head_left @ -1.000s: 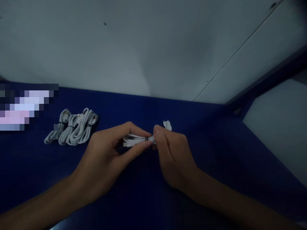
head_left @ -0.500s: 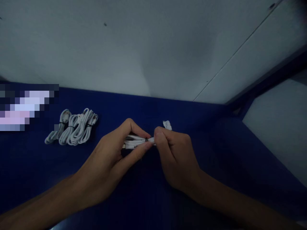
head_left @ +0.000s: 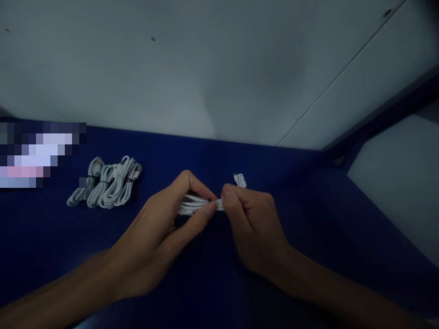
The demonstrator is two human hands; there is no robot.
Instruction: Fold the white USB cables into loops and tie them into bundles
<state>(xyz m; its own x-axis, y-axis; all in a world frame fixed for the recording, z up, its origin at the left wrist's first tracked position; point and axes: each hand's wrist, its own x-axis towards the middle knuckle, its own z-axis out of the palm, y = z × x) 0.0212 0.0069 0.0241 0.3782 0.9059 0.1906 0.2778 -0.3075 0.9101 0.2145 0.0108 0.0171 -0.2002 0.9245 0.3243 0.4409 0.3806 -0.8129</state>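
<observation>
A coiled white cable (head_left: pixel 195 204) is held between both hands above the blue table, tied near its middle with a thin black tie. My left hand (head_left: pixel 164 228) curls round one end of the bundle, thumb and forefinger pinching it at the tie. My right hand (head_left: pixel 255 224) is closed on the other end, its thumb pressed against the forefinger. The fingers hide much of the cable. Beyond my right hand, a small white bundle end (head_left: pixel 240 180) shows; whether it belongs to the held cable I cannot tell.
Several white cable bundles (head_left: pixel 115 185) with black ties lie side by side on the blue tabletop (head_left: pixel 192 151) at left. A pixelated bright object (head_left: pixel 41 155) is at the far left. A pale wall (head_left: pixel 171 82) rises behind, and a blue frame bar (head_left: pixel 377 114) stands at right.
My left thumb and forefinger have closed tighter at the tie, now mostly covering it. Both hands otherwise stay in place; the view has shifted slightly.
</observation>
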